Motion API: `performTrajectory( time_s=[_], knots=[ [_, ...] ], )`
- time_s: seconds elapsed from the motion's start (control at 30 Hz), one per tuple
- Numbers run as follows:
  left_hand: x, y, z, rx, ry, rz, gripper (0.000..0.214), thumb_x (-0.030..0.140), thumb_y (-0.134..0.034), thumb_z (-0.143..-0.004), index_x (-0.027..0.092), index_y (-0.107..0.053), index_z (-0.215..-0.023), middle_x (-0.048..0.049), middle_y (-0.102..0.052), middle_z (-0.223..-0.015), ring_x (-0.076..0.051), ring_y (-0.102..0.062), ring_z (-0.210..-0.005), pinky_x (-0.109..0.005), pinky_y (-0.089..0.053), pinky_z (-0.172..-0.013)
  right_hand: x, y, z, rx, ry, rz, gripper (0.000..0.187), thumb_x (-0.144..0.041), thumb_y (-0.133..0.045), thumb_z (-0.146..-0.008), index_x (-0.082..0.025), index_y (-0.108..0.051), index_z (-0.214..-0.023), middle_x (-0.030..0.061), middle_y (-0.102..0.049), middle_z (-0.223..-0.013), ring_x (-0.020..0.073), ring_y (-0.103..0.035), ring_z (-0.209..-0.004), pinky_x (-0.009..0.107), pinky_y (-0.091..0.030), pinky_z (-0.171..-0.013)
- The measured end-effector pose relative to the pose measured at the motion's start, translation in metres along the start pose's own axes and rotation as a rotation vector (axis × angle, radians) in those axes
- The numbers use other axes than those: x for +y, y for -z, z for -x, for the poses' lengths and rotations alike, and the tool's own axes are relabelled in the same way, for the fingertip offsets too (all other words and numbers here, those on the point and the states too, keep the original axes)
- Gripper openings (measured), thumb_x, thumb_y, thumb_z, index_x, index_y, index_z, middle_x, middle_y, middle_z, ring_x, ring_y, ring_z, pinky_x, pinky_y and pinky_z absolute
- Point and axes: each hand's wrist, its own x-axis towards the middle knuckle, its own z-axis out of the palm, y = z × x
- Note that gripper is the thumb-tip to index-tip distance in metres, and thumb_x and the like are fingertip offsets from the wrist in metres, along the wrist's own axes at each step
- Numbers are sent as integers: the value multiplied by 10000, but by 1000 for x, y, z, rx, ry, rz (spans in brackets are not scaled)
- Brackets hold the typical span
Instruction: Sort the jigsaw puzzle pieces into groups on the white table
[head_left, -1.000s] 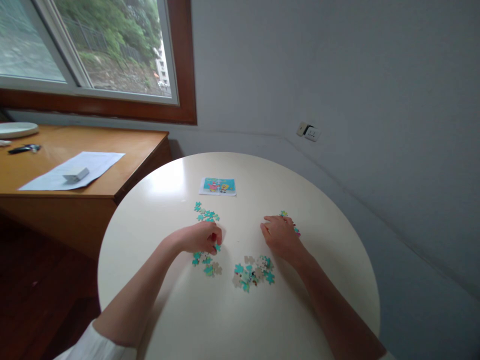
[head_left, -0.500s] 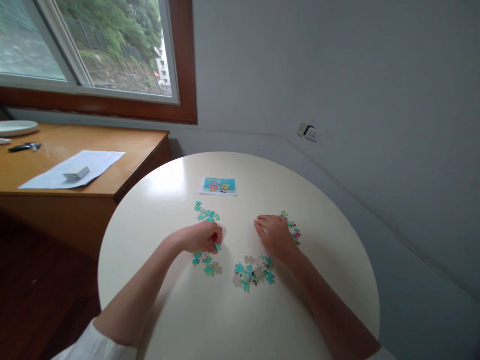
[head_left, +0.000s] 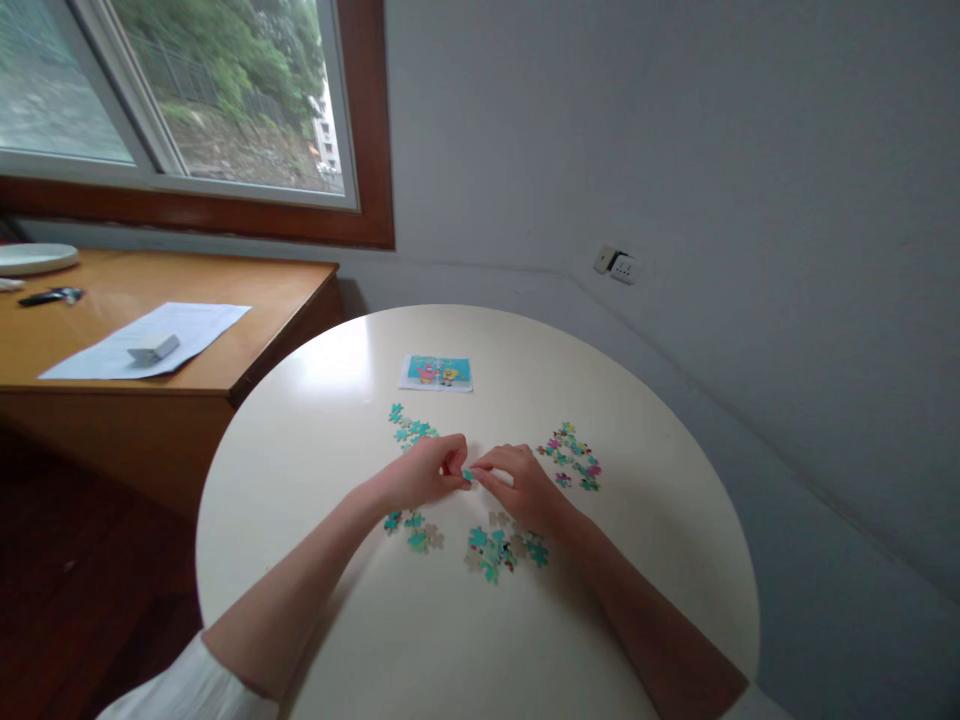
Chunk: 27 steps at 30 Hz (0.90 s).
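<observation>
My left hand (head_left: 427, 470) and my right hand (head_left: 517, 485) meet over the middle of the round cream table (head_left: 352, 400). Both pinch a small teal puzzle piece (head_left: 467, 474) between their fingertips. Just beneath my right hand lies a heap of teal and beige pieces (head_left: 504, 545). A smaller cluster (head_left: 411, 530) sits under my left wrist. Teal pieces (head_left: 409, 428) lie beyond my left hand, and a pink and teal group (head_left: 571, 456) lies to the right. A small reference picture (head_left: 436, 372) rests farther back.
A wooden desk (head_left: 247, 300) stands at the left with a sheet of paper (head_left: 187, 325), a small white box (head_left: 153, 349) and a white plate (head_left: 34, 258). A window is above it. A wall socket (head_left: 619, 265) sits on the grey wall.
My left hand moved right with a teal piece, and my right hand left the pink and teal group and moved left to meet it. That group now shows fully.
</observation>
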Motion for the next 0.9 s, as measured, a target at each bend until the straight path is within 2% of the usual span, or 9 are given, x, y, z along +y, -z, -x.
performTrajectory(
  time_s=[0.2, 0.43, 0.57, 0.7, 0.9],
  knots=[
    [-1, -5, 0, 17, -38, -23, 198, 213, -577, -690, 185, -389, -635, 78, -427, -537, -82, -372, -535, -197, -261, -511, -6, -4, -1, -13, -68, -85, 188, -227, -508, -831, -181, -594, -670, -5, -646, -682, 116, -557, -666, 258, -355, -709],
    [-4, 0, 0, -20, -5, -73, 227, 280, -617, -695, 180, -427, -621, 63, -453, -565, -82, -381, -534, -203, -258, -499, 14, 20, -3, -53, -294, 213, 282, -222, -457, -832, -162, -563, -577, 15, -590, -589, 119, -480, -577, 247, -290, -590],
    [-2, -3, 3, -138, -54, -84, 198, 303, -640, -690, 171, -500, -646, 55, -479, -587, -73, -396, -531, -198, -279, -504, 23, 30, -1, -140, -400, 344, 310, -250, -461, -832, -164, -584, -560, 21, -604, -567, 122, -480, -545, 257, -270, -575],
    [3, -12, 4, -289, -137, -52, 143, 258, -688, -662, 168, -594, -719, 49, -507, -627, -67, -428, -545, -183, -318, -519, 23, 29, 0, -156, -426, 447, 297, -299, -488, -821, -174, -626, -588, 33, -650, -611, 146, -531, -599, 271, -288, -619],
    [4, -19, 2, -343, -217, -101, 229, 243, -747, -612, 166, -662, -811, 25, -539, -696, -84, -471, -609, -184, -356, -572, 21, 32, 1, -135, -474, 569, 286, -363, -541, -779, -189, -624, -568, 36, -664, -635, 161, -551, -649, 292, -289, -668]
  ],
)
